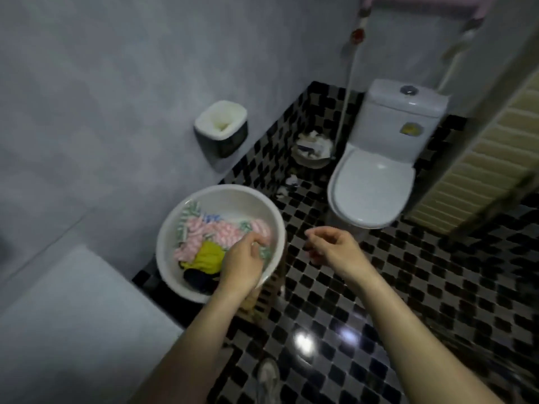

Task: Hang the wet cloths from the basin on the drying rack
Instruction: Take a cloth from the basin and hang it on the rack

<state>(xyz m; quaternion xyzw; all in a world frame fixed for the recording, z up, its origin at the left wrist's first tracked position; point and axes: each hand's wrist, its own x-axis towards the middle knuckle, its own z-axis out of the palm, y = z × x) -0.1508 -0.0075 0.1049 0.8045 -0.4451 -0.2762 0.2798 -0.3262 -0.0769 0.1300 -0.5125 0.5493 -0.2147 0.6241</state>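
Observation:
A white basin (233, 196) sits on a low stool by the wall and holds several wet cloths: a pink patterned one (215, 234), a yellow one (208, 258), a dark one (198, 279) and a green-striped one (186, 220). My left hand (243, 263) reaches into the basin, and its fingers curl round a green-and-white cloth (264, 252) at the right side. My right hand (332, 246) hovers to the right of the basin above the floor, with its fingers loosely curled and nothing in it. A pink cloth hangs over a bar (423, 1) at the top edge.
A white toilet (376, 182) stands at the far right, with a full waste bin (313, 150) beside it. A tissue holder (221, 128) is fixed to the grey wall. The floor is black-and-white checkered tile (408, 301). A white surface (73, 316) lies at the lower left.

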